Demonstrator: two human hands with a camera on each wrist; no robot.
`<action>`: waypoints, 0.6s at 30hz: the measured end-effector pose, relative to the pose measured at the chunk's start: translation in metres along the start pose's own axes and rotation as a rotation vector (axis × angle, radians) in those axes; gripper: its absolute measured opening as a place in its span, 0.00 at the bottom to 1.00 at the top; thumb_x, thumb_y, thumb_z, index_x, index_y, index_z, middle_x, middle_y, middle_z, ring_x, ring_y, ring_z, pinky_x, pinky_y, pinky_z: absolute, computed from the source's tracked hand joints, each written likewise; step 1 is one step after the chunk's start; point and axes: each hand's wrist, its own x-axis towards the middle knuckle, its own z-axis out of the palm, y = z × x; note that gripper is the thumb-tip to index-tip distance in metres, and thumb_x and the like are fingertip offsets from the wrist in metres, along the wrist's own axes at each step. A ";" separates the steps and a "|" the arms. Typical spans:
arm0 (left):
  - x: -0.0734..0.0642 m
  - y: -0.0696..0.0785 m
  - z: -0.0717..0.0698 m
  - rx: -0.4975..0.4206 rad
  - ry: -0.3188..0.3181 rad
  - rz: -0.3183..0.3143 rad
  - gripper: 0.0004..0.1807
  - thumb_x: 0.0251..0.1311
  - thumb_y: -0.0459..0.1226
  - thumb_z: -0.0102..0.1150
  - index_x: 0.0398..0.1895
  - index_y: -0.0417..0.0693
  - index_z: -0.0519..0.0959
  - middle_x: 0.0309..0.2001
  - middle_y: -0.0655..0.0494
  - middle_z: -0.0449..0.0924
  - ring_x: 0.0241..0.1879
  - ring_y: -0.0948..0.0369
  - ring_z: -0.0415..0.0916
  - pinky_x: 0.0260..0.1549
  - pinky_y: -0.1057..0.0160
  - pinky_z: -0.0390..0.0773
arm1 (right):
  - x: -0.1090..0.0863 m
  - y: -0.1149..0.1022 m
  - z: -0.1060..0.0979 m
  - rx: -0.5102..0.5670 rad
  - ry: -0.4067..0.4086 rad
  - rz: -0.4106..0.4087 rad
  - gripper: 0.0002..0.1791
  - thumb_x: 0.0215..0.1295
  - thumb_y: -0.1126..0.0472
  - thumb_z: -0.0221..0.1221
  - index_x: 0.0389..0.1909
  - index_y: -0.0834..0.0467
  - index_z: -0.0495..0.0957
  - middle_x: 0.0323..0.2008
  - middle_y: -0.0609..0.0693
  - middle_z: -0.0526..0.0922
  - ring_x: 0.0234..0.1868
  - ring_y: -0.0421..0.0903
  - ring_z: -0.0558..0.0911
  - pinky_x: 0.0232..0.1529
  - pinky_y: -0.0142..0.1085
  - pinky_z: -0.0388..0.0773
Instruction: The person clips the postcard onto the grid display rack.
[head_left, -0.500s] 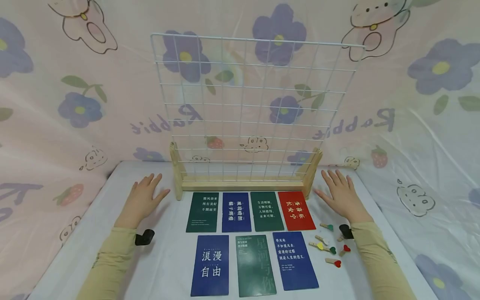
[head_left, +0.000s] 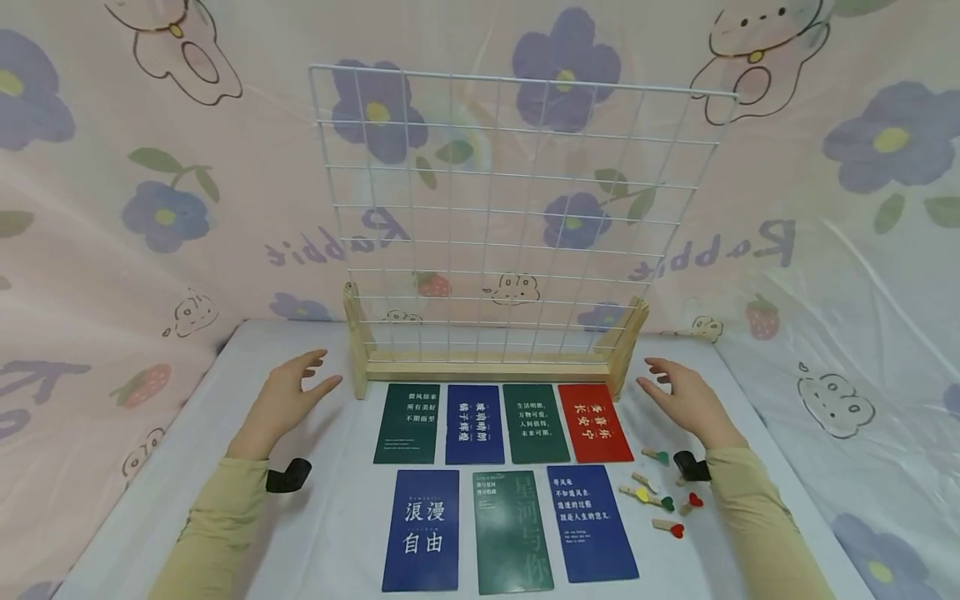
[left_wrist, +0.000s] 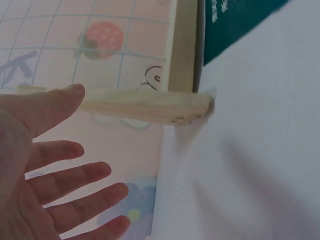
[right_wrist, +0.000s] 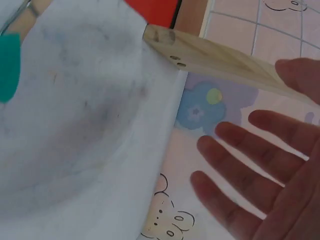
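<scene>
A white wire grid [head_left: 491, 175] stands upright in a wooden base [head_left: 487, 371]. My left hand [head_left: 279, 404] hovers just left of the base, thumb and fingers apart and holding nothing. On the other side my right hand [head_left: 688, 402] is held the same way, beside the right wooden foot [head_left: 628, 346]. Both palms face inward; in the left wrist view the fingers [left_wrist: 75, 182] are spread near the left foot [left_wrist: 145, 106]. The right wrist view shows loosely extended fingers [right_wrist: 240, 172] close to the other foot [right_wrist: 215, 60].
Before the base lie a row of cards, including a red card [head_left: 595, 422] and a dark green card [head_left: 407, 423]. Nearer are a blue card [head_left: 421, 530], a green card [head_left: 513, 532] and another blue card [head_left: 592, 523]. Several small wooden clips with hearts [head_left: 667, 528] lie at the right.
Both hands have turned from palms down with fingers spread to palms facing inward, fingers more bent. The head view has shifted slightly. Cards and clips lie as before.
</scene>
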 end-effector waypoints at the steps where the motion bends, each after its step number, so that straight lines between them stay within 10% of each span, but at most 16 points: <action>1: 0.000 0.001 0.000 -0.019 -0.001 0.005 0.36 0.66 0.50 0.56 0.67 0.35 0.62 0.58 0.31 0.70 0.54 0.35 0.70 0.49 0.38 0.72 | 0.000 0.000 0.000 0.024 0.002 0.008 0.35 0.70 0.42 0.50 0.64 0.68 0.66 0.54 0.69 0.75 0.52 0.65 0.75 0.49 0.60 0.74; 9: -0.006 0.014 -0.001 -0.182 -0.016 0.013 0.34 0.66 0.52 0.55 0.66 0.39 0.65 0.58 0.34 0.72 0.53 0.36 0.72 0.50 0.39 0.73 | -0.004 0.000 -0.004 0.180 0.006 0.077 0.35 0.72 0.43 0.49 0.65 0.68 0.63 0.55 0.70 0.74 0.51 0.67 0.77 0.46 0.57 0.77; 18: -0.014 0.027 0.000 -0.427 -0.169 -0.098 0.36 0.67 0.52 0.52 0.69 0.37 0.62 0.63 0.35 0.66 0.59 0.39 0.67 0.54 0.43 0.72 | -0.010 -0.007 -0.007 0.363 -0.089 0.109 0.39 0.72 0.42 0.48 0.69 0.69 0.56 0.58 0.71 0.71 0.53 0.66 0.75 0.47 0.51 0.79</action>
